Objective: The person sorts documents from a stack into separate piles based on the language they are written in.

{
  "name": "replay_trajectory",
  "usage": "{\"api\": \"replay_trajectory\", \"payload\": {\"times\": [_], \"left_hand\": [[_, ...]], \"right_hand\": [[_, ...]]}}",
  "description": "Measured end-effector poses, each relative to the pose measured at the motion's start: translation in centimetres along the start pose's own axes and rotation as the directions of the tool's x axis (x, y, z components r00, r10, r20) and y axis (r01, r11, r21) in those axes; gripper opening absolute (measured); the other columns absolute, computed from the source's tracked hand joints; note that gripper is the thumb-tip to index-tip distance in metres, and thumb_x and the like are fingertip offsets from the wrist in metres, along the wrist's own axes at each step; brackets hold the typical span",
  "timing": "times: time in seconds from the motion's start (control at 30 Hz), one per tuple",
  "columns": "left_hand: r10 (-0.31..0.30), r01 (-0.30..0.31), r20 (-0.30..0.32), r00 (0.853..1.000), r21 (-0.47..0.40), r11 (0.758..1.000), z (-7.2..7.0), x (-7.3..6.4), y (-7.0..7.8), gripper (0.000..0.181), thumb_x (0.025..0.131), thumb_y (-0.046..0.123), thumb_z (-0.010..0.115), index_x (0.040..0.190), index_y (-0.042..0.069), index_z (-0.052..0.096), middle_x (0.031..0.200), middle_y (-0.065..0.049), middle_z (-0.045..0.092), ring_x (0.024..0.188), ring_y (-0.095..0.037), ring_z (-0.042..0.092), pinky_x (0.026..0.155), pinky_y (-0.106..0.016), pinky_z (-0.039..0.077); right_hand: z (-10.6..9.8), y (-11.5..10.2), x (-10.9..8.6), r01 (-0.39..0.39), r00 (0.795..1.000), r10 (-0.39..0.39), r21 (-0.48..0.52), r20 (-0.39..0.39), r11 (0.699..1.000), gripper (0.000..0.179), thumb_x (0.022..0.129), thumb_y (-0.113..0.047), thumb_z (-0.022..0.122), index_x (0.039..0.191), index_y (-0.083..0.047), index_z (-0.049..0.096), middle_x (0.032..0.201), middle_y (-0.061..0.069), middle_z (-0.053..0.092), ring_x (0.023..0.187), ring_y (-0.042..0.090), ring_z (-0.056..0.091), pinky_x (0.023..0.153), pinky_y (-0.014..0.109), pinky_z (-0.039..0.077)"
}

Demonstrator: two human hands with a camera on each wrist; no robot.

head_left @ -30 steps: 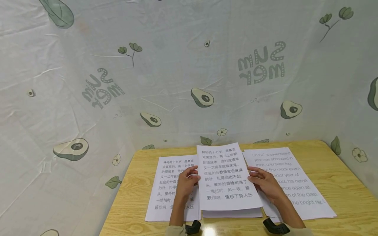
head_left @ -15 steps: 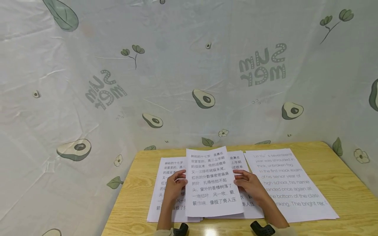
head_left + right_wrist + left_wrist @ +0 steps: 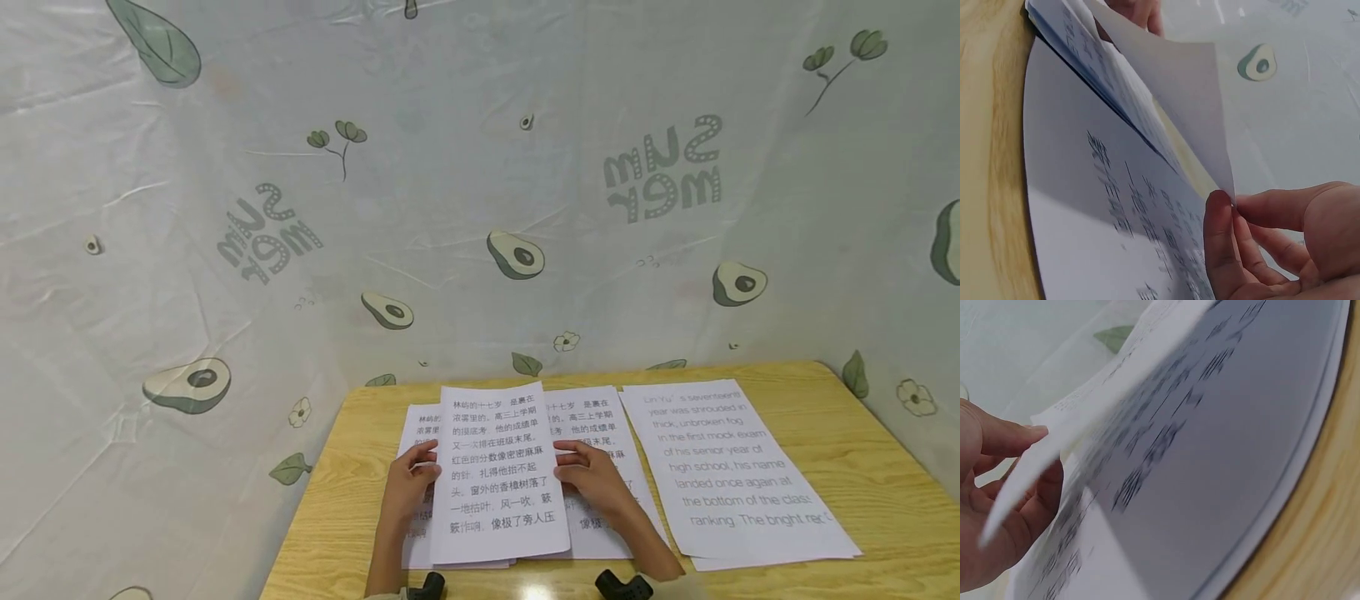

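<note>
White sheet between both hands

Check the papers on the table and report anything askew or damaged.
The English pages look askew: a lower sheet pokes out along the near edge, so they don't line up. The held Chinese sheet shows no visible tear.

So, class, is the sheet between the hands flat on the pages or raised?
Raised: in the right wrist view, fingers pinch the sheet by its edge, leaving a gap above the pages.
</note>
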State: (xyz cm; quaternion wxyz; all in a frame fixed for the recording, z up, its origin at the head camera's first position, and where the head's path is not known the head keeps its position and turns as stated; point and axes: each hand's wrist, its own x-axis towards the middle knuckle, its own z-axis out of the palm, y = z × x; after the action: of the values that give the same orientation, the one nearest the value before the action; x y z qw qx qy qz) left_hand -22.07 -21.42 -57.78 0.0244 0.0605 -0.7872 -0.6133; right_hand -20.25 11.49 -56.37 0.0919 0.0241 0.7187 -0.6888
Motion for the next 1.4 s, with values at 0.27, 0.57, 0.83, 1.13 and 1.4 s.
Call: {"api": "replay_trajectory", "payload": {"times": [0.27,0.57,0.83,1.13,1.4], "left_hand": [[-0.009,0.010,-0.036,0.999,0.052,0.999,-2.6,0.1,-1.0,0.044,0.095,-0.005,0.069,0.139,0.001,0.069,0.123,-0.021,0.068,0.100,-0.021,0.067,0.076,-0.018,0.056],[-0.054,0.061,-0.067,0.996,0.107,0.992,-4.6,0.3,-0.7,0.042,0.098,-0.003,0.067,0.139,0.004,0.069,0.123,-0.017,0.068,0.100,-0.021,0.067,0.076,-0.020,0.055],[-0.063,0.072,-0.081,0.995,0.109,0.991,-5.9,0.5,-0.7,0.043,0.098,-0.005,0.065,0.141,0.001,0.067,0.123,-0.020,0.067,0.097,-0.022,0.067,0.076,-0.019,0.055],[-0.078,0.090,-0.094,0.992,0.128,0.988,-6.8,0.2,-1.1,0.044,0.101,-0.003,0.063,0.144,0.003,0.065,0.127,-0.020,0.066,0.102,-0.025,0.066,0.079,-0.020,0.054],[-0.078,0.094,-0.103,0.992,0.163,0.982,-6.8,0.6,-1.5,0.042,0.099,-0.005,0.065,0.141,0.001,0.067,0.125,-0.021,0.068,0.100,-0.024,0.067,0.077,-0.022,0.056]], "right_hand": [[3.0,0.3,0.4,0.019,1.000,-0.019,0.022,0.020,1.000,0.049,0.096,0.000,0.070,0.144,0.006,0.060,0.122,0.025,0.069,0.093,0.022,0.073,0.076,0.031,0.063],[5.0,0.7,0.8,0.021,1.000,-0.021,0.018,0.011,1.000,0.050,0.094,-0.001,0.073,0.142,0.005,0.062,0.119,0.023,0.069,0.092,0.021,0.074,0.077,0.035,0.065],[6.6,0.6,1.1,0.052,0.999,-0.052,-0.021,0.013,0.998,0.050,0.092,-0.002,0.073,0.141,0.004,0.064,0.118,0.021,0.071,0.091,0.019,0.074,0.076,0.033,0.066],[7.8,0.7,1.1,0.063,0.998,-0.064,-0.058,-0.011,0.996,0.049,0.091,0.001,0.074,0.139,0.005,0.065,0.113,0.018,0.072,0.089,0.017,0.075,0.072,0.031,0.065],[8.4,1.1,1.3,0.099,0.994,-0.104,-0.155,-0.025,0.983,0.044,0.091,0.001,0.075,0.135,0.006,0.068,0.108,0.015,0.071,0.086,0.015,0.073,0.068,0.027,0.064]]}}
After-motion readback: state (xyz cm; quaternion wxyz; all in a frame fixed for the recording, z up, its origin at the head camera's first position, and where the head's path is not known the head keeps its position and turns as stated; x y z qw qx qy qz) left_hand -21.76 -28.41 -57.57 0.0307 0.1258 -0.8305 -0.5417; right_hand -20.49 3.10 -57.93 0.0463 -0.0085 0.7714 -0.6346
